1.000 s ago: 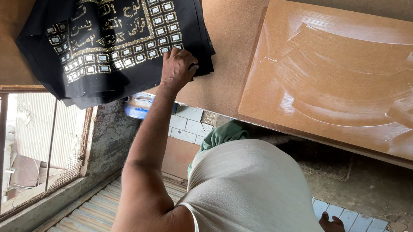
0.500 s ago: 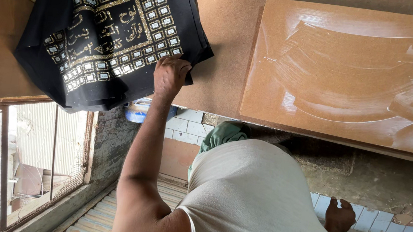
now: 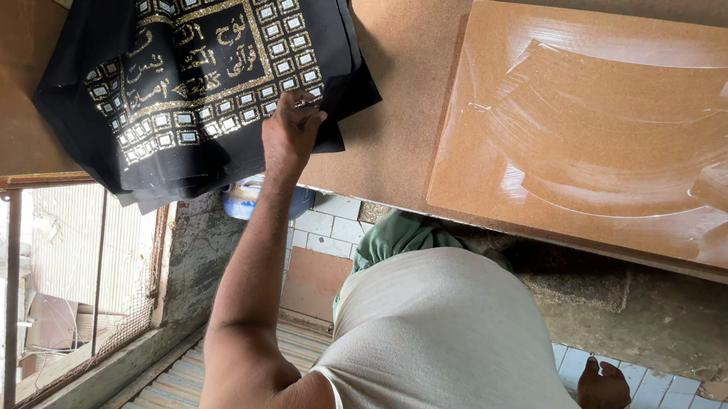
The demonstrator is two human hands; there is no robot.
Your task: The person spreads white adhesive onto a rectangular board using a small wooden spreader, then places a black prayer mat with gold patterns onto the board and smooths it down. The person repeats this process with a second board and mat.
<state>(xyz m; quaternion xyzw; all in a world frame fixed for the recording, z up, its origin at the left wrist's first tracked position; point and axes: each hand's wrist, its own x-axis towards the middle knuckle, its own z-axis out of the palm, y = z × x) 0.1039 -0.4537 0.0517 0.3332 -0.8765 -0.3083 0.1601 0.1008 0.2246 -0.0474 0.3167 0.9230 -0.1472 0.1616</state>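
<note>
I see my left hand (image 3: pixel 290 128) stretched out to the near edge of the counter (image 3: pixel 410 77), where a black cloth (image 3: pixel 82 118) lies in a loose heap at the counter's left end. The fingers (image 3: pixel 309 108) are curled closed on the cloth's near right edge, pinching the fabric right beside its pattern of gold script and small silver squares (image 3: pixel 211 51). Part of the cloth hangs over the counter's near edge on the left, above a window with a metal grille (image 3: pixel 58 292).

My right hand (image 3: pixel 602 392) hangs low beside my body, well apart from the counter and the cloth. It holds nothing that I can see; the fingers look loosely bent, but I cannot tell from this angle whether they are open or closed.

On the right half of the counter lies a flat brown board (image 3: pixel 616 130), its top smeared with broad whitish streaks that sweep in curves across it. The board sits near the counter's near edge and does not touch the cloth; bare counter shows between them.

Under the counter's edge, just beyond my left forearm, I make out a blue and white tub (image 3: pixel 246 199) and a tiled wall (image 3: pixel 327 223). A bunched green cloth (image 3: pixel 396 234) shows just above my pale sleeveless shirt (image 3: pixel 456 353).
</note>
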